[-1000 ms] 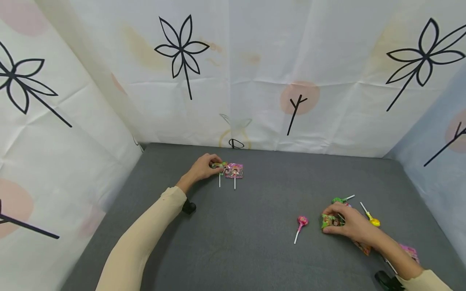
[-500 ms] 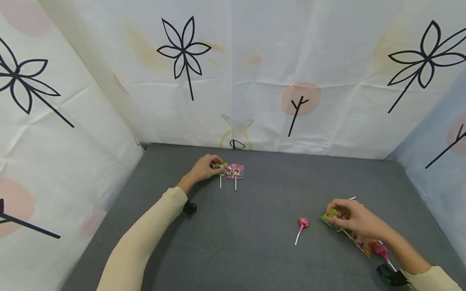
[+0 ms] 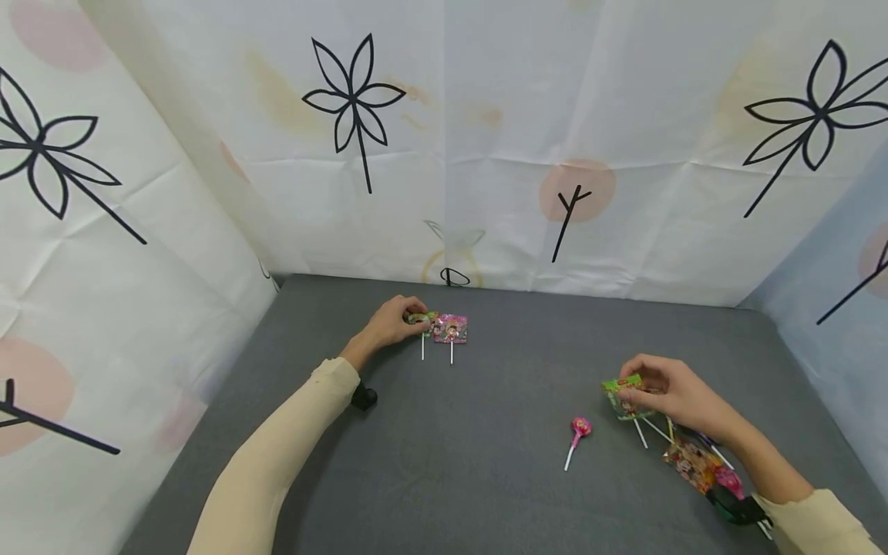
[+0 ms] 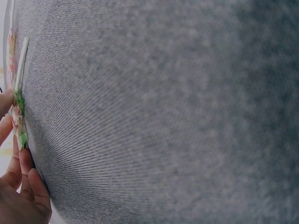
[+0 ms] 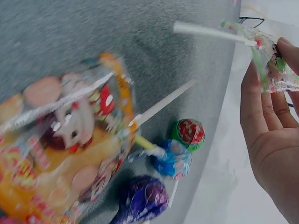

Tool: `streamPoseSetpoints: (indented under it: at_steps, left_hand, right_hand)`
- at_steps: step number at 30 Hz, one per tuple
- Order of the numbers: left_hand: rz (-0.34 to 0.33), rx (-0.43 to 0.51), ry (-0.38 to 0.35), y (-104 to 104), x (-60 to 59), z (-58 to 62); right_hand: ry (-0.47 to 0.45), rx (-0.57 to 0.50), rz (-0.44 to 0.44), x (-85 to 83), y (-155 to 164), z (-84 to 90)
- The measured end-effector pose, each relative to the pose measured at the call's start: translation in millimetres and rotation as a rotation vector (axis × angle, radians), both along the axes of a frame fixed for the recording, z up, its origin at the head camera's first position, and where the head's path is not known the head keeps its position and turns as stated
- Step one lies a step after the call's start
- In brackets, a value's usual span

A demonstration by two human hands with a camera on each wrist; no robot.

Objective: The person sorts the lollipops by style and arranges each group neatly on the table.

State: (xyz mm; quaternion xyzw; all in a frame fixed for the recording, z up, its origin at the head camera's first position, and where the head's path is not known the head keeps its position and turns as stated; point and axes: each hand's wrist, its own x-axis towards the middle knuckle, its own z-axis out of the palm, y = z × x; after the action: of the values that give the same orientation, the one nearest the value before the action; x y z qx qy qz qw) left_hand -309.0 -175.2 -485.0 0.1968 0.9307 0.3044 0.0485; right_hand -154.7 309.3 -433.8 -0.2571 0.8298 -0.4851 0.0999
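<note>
A green-wrapped lollipop [image 3: 622, 395] is pinched by the right hand [image 3: 676, 399]; another green lollipop [image 3: 418, 318] is apparently gripped by the left hand [image 3: 388, 324].

A grey table [image 3: 472, 462] stands between white cloth walls [image 3: 486, 116] printed with black flowers. A pink flat lollipop [image 3: 452, 329] lies near the far edge. A round pink lollipop [image 3: 579, 426] lies toward the right front. Near the right front corner lie an orange packet [image 3: 690, 466] and round lollipops, green [image 5: 189, 133], blue [image 5: 174, 158] and purple [image 5: 144, 198].
</note>
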Motion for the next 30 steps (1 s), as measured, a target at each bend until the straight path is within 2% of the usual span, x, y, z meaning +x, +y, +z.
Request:
streamPoseSetpoints:
  at_steps: [6,12,18,30]
  left_hand:
    - [0.003,0.002,-0.002,0,-0.1,-0.3]
    - [-0.001,-0.002,0.002,0,-0.4,0.6]
    - [0.002,-0.013,-0.005,0,-1.3,-0.1]
    - [-0.003,-0.004,-0.007,1,-1.6,0.0]
  right_hand:
    - [-0.114,-0.091,-0.099,-7.3,-7,1.2]
    - [-0.135,-0.096,-0.141,-14.4,-19,4.1]
    - [-0.163,-0.127,-0.131,-23.7,-34,5.6]
    - [-0.154,-0.204,-0.108,-44.7,-66,3.1]
